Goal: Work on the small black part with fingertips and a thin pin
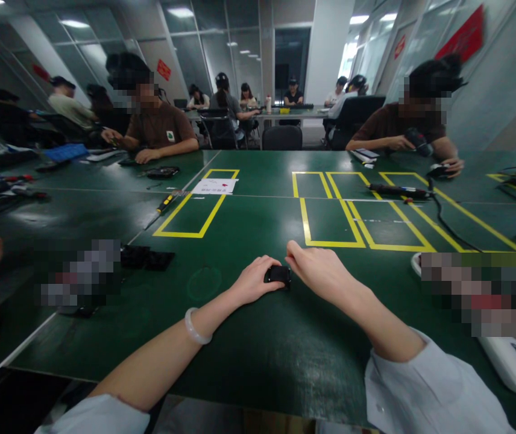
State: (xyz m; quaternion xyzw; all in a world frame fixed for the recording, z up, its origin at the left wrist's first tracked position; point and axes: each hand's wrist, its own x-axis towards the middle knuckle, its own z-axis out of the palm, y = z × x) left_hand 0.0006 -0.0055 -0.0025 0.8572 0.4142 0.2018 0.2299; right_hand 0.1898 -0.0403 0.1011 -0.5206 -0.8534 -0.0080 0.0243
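A small black block-like part (278,275) rests at the middle of the green table (258,337), gripped between the thumb and fingers of my left hand (257,280), which has a pale bracelet at its wrist. Just right of the part is my right hand (314,265), its fingers curled together and raised near the part's upper right corner. Whatever those fingertips pinch, if anything, is too small to make out.
Yellow tape rectangles (334,244) mark the table ahead. A white paper (215,186), a yellow-black screwdriver (164,204) and a black tool (400,191) lie beyond. Black parts (158,260) sit left; a white object (515,361) lies right. Two people (158,123) work opposite.
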